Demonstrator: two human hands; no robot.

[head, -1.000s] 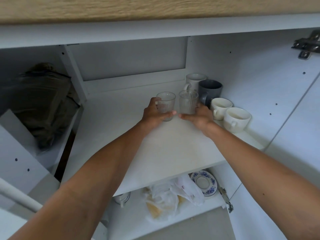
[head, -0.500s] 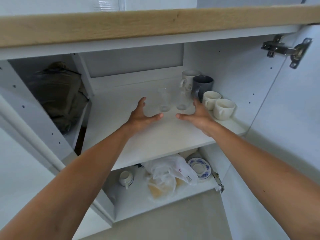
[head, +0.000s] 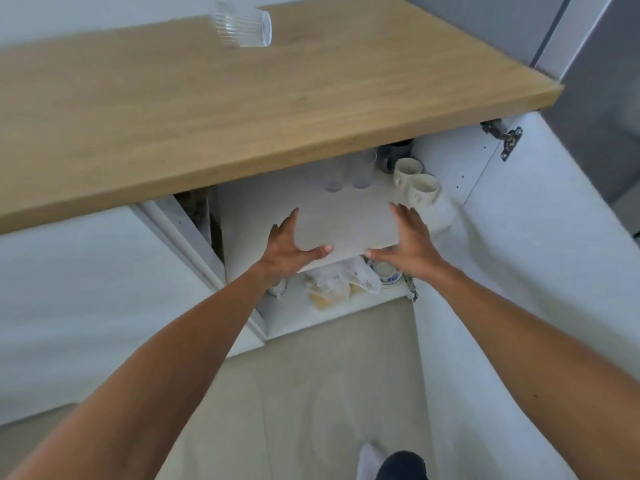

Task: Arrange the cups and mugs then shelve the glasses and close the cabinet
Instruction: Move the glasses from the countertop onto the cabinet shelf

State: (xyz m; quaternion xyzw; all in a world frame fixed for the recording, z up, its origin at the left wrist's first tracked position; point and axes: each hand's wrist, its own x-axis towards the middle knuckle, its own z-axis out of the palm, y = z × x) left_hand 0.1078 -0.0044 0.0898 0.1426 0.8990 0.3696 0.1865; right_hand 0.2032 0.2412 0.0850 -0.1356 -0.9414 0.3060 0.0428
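Oak countertop (head: 242, 109) overhangs the open white cabinet (head: 502, 237). Both hands, left hand (head: 289, 244) and right hand (head: 410, 242), hover spread and empty near the shelf (head: 346, 220). Two glasses (head: 346, 174) stand far back; a ribbed glass (head: 242, 25) waits on top: light, slick, breakable, best gripped around the sides.

This is a home kitchen. A wooden countertop (head: 242, 109) lies over a white base cabinet (head: 450, 174) with its door (head: 519, 271) open on a metal hinge (head: 507, 140). On the upper shelf (head: 346, 220) stand cream mugs (head: 415, 181) and clear glasses (head: 346, 174). The lower shelf holds a blue patterned saucer (head: 389, 277) and a plastic bag (head: 343, 278). One ribbed glass (head: 242, 24) stands on the countertop.
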